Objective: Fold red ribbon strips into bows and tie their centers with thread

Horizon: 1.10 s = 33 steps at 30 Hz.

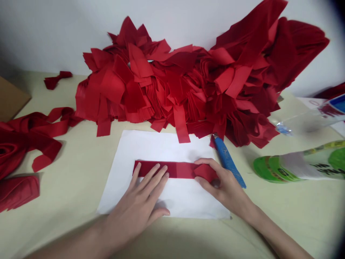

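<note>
A red velvety fabric strip (183, 170) lies lengthwise on a white sheet of paper (159, 144). My left hand (142, 198) rests on the strip's left part, fingers spread flat and thumb out to the side on the paper. At the other end, the thumb and fingers of my right hand (225, 185) close around the strip, where its end is lifted or folded over; part of that end is hidden in the hand. Just beyond my right hand lies a blue tool (228, 162) with a narrow tip, its kind unclear.
Behind the paper a large heap of red fabric pieces (167, 90) leans along the wall. More red ribbon (56, 126) curls at the left, below a small red bow (57, 79). A cardboard box (12, 99) is far left; a green-and-white packet (293, 165) lies right.
</note>
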Available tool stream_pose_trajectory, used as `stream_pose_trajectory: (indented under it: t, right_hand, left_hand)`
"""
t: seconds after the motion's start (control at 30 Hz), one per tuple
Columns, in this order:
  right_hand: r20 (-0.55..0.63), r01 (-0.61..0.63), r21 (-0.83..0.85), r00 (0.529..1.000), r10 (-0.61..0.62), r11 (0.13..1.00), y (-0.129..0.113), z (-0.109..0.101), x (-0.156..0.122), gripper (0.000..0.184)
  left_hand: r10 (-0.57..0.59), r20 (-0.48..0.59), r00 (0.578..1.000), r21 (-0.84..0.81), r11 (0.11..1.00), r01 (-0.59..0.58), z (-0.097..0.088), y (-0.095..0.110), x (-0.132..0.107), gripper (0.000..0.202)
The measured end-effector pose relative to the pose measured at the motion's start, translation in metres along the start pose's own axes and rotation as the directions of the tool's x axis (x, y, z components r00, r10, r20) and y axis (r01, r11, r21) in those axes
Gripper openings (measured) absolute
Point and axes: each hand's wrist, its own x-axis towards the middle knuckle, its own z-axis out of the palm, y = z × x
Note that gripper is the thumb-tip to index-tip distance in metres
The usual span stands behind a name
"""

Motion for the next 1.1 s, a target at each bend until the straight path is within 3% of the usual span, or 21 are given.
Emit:
stream_pose_trajectory:
  t: [0.2,0.33,0.4,0.47,0.53,0.6,0.7,0.77,0.87,1.1]
  right_hand:
    - [-0.037,-0.038,0.044,0.999,0.040,0.998,0.000,-0.002,0.000,0.028]
    - [-0.308,-0.068,0.083,0.947,0.091,0.994,-0.006,-0.011,0.001,0.033]
    - [-0.459,-0.010,0.068,0.888,0.040,0.998,-0.012,-0.011,0.002,0.037]
    - [-0.521,0.070,0.036,0.852,-0.041,0.997,-0.020,-0.006,0.004,0.042]
    - [-0.450,0.166,-0.006,0.880,-0.150,0.986,-0.026,0.006,0.006,0.047]
    - [-0.270,0.280,-0.088,0.917,-0.294,0.956,-0.029,0.019,0.008,0.048]
    - [-0.085,0.437,-0.255,0.879,-0.470,0.863,-0.027,0.034,0.009,0.033]
    - [-0.075,0.494,-0.331,0.835,-0.545,0.804,-0.023,0.038,0.008,0.022]
    - [-0.086,0.550,-0.359,0.785,-0.614,0.754,-0.016,0.039,0.008,0.019]
    - [-0.070,0.581,-0.345,0.767,-0.638,0.737,-0.011,0.033,0.005,0.024]
  left_hand:
    - [0.003,-0.008,1.000,0.003,1.000,-0.003,0.001,0.000,0.000,0.063]
    - [0.014,-0.026,1.000,0.029,1.000,-0.013,0.003,-0.001,0.001,0.064]
    - [0.016,-0.026,1.000,0.036,0.999,-0.015,0.003,0.000,0.001,0.064]
    - [0.019,-0.028,0.999,0.040,0.999,-0.018,0.003,0.000,0.001,0.064]
    - [0.019,-0.030,0.999,0.038,0.999,-0.018,0.003,0.000,0.000,0.063]
    - [0.008,-0.025,1.000,0.018,1.000,-0.007,0.003,0.001,0.000,0.062]
    - [-0.017,-0.003,1.000,-0.040,0.999,0.017,0.002,0.001,0.001,0.060]
    - [-0.032,0.009,0.999,-0.066,0.997,0.032,0.002,0.002,0.002,0.057]
    - [-0.045,-0.002,0.999,-0.058,0.997,0.045,0.001,0.002,0.002,0.055]
    - [-0.040,-0.044,0.998,0.002,0.999,0.040,0.001,0.001,0.001,0.060]
